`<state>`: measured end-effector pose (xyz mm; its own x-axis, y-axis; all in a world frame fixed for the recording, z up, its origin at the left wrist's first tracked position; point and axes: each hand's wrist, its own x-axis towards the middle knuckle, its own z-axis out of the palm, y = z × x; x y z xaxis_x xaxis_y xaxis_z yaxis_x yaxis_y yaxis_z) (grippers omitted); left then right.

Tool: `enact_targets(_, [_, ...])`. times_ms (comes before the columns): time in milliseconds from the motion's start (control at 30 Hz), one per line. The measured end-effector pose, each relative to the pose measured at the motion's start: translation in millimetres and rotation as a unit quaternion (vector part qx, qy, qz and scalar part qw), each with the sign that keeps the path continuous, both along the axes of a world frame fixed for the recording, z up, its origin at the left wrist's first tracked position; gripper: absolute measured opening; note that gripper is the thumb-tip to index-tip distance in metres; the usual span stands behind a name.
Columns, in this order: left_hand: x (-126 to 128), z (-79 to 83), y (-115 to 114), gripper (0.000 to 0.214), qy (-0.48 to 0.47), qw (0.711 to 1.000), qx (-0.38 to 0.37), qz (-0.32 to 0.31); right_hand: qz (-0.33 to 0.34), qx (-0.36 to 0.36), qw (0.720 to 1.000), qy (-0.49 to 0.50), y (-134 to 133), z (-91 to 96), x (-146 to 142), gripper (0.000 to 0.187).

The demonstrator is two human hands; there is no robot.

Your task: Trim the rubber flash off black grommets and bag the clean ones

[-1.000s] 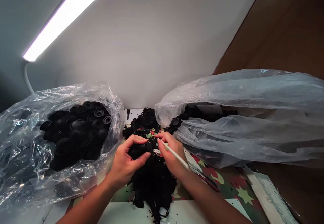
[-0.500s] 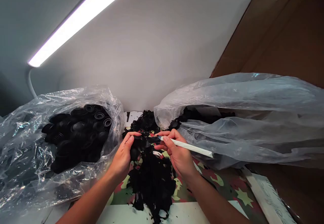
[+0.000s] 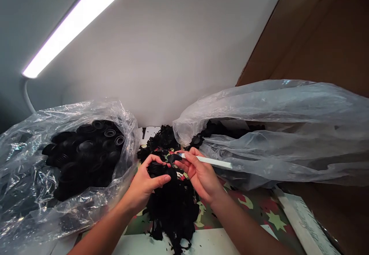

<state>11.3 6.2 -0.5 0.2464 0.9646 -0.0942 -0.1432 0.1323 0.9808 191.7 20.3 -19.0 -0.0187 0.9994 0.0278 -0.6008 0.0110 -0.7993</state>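
My left hand curls around a black ribbed rubber boot, its thumb stretched out in front. In my right hand is a slim tool with a white, square-sided handle, gripped between thumb and fingers. The handle points right, and the tool's working end is hard to make out. A dark flap of rubber shows at that end, between the two hands. Below them lies a heap of black rubber scraps on a camouflage-patterned surface.
On the left, a clear plastic bag holds many black ribbed boots. Another clear bag lies open on the right, with black pieces at its mouth. Cardboard stands behind it. A lit lamp hangs at upper left.
My left hand has turned, its thumb swinging away from the fingers and the ribbed boot now showing in it. My right hand and the tool have shifted slightly left. The view has moved a little.
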Motion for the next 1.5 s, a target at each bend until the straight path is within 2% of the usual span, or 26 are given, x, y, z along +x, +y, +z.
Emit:
enact_targets(33, [-0.4,-0.2,-0.1,0.048,0.012,1.0,0.0,-0.005,-0.014,0.004,1.0,-0.027,0.4,-1.3,0.4,0.036])
enact_targets(100, [-1.1,0.2,-0.8,0.049,0.028,1.0,-0.005,0.002,-0.089,0.028,0.986,-0.137,-1.0,-1.2,1.8,0.028])
enact_targets(167, [-1.4,2.1,-1.7,0.05,0.034,0.999,-0.016,0.021,-0.172,0.083,0.942,-0.275,-5.8,2.8,3.2,0.023])
enact_targets(200, [-1.4,3.5,-2.0,0.051,0.037,0.999,-0.021,0.03,-0.191,0.122,0.915,-0.332,-9.2,5.7,3.4,0.022])
enact_targets(300, [-1.8,6.9,-2.1,0.05,0.066,0.996,0.003,0.054,-0.15,0.249,0.858,-0.423,-20.0,13.4,0.5,0.02])
enact_targets(400, [-2.6,7.6,-1.3,0.044,0.129,0.985,0.072,0.089,-0.099,0.337,0.81,-0.469,-24.8,13.0,-4.8,0.016])
enact_targets(533, [-3.4,6.5,-0.9,0.038,0.177,0.972,0.119,0.096,-0.107,0.377,0.761,-0.517,-21.0,5.7,-7.1,0.015])
enact_targets(700, [-3.4,5.0,-1.0,0.036,0.201,0.961,0.156,0.104,-0.113,0.411,0.723,-0.543,-20.8,2.0,-10.6,0.017])
enact_targets(800, [-3.8,4.6,-3.7,0.033,0.198,0.959,0.171,0.113,-0.132,0.396,0.731,-0.539,-21.6,-3.6,-14.0,0.018])
enact_targets(900, [-4.9,5.6,-7.1,0.036,0.151,0.967,0.177,0.1,-0.156,0.316,0.754,-0.554,-14.5,-12.7,-9.1,0.02])
enact_targets(967, [-5.5,6.1,-7.3,0.042,0.087,0.976,0.173,0.096,-0.132,0.239,0.761,-0.589,-5.9,-17.7,-0.6,0.02])
enact_targets(1067, [-5.7,5.6,-3.6,0.051,-0.039,0.989,0.106,0.092,-0.062,0.163,0.762,-0.623,4.6,-19.4,10.5,0.014])
enact_targets(1167, [-5.6,4.7,1.4,0.06,-0.111,0.99,0.025,0.085,-0.051,0.167,0.775,-0.607,5.6,-13.9,10.5,0.013])
enact_targets(1267, [-5.7,4.9,3.3,0.062,-0.122,0.989,-0.019,0.087,-0.079,0.201,0.807,-0.549,-2.2,-5.1,3.4,0.016])
enact_targets(1400, [-4.1,5.0,2.4,0.064,-0.132,0.987,-0.027,0.091,-0.121,0.239,0.839,-0.474,-17.0,3.3,-3.2,0.018])
enact_targets(1500, [-2.1,3.0,2.6,0.06,-0.123,0.987,-0.015,0.102,-0.13,0.261,0.846,-0.447,-25.6,5.0,-5.3,0.014])
